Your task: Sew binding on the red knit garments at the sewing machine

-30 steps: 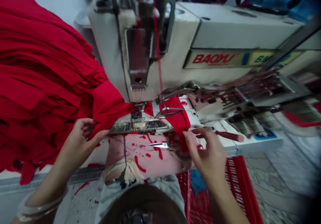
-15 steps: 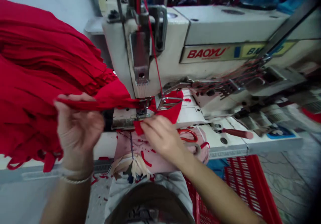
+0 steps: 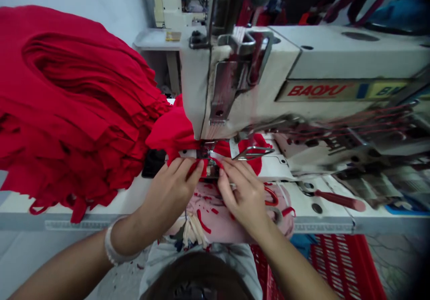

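A red fabric piece [image 3: 173,129] lies under the needle area of the white sewing machine [image 3: 198,80], spreading out on both sides of the presser foot [image 3: 207,147]. Just left of the foot, my left hand [image 3: 171,188] has its fingers closed on the fabric's near edge. My right hand [image 3: 243,192] pinches the same edge on the right of the foot, thumb and fingers drawn together. Both sets of fingertips are close to the foot. The stitching point itself is partly hidden by metal parts and fingers.
A tall stack of red fabric pieces [image 3: 83,93] fills the left. Orange-handled scissors [image 3: 271,197] lie on a pink cloth [image 3: 221,232] with red scraps. A red-handled tool [image 3: 341,200] rests on the right of the table. Below right stands a red crate [image 3: 352,268].
My left hand has come from the raised strip of fabric at the left down to the foot and grips the near edge. My right hand has shifted right of the foot. The camera view has turned left.
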`<state>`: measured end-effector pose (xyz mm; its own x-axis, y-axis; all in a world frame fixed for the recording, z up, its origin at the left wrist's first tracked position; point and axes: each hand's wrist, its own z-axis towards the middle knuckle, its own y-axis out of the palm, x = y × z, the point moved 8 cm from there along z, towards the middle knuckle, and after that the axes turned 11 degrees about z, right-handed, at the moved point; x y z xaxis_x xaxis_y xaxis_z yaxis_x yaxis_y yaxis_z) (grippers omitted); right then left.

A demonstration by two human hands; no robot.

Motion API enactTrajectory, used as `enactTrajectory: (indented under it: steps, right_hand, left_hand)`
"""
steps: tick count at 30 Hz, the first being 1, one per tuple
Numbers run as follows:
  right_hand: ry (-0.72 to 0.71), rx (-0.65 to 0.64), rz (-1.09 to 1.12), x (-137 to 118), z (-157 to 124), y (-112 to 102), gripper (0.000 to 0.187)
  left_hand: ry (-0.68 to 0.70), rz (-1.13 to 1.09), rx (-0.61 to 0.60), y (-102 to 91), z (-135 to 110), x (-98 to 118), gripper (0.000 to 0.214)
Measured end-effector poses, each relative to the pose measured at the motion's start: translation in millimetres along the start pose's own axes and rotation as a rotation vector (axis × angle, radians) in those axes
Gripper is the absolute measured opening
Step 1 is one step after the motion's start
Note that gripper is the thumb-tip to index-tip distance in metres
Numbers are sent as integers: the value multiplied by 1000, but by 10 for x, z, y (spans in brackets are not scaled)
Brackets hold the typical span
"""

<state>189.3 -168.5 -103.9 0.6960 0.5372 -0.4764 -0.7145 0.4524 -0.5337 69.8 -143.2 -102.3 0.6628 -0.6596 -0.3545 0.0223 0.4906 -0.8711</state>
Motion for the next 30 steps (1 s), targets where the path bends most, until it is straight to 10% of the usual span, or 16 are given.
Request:
enactTrajectory:
  steps: [8, 30]
  right_hand:
    - [-122, -216, -370, -161, -74, 201, 34]
    - [-148, -213, -282, -32, 108, 273, 28]
  left_hand:
    - [-23, 29, 15, -20, 23, 94, 31]
    - [-49, -15, 47, 74, 65, 58, 32]
